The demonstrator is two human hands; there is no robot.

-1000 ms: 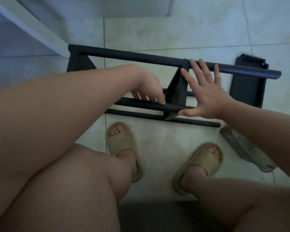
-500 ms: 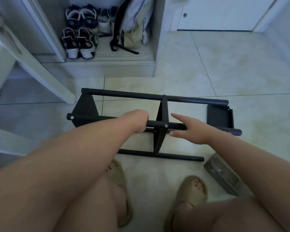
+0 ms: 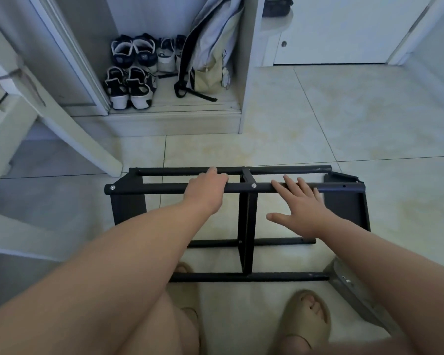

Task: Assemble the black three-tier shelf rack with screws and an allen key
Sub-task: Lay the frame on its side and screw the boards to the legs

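Left hand (image 3: pixel 207 190) grip clenched round rack bar (image 3: pixel 164 187), right hand (image 3: pixel 301 213) grip released, shoes (image 3: pixel 136 88) in cupboard (image 3: pixel 164 121)

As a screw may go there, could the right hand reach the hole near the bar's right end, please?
Probably yes: the right hand is open over the bar, beside the hole, with nothing between.

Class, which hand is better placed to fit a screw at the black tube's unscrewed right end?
The right hand: open, its fingers on the black metal tube beside the empty screw hole. The left hand grips the tube farther away.
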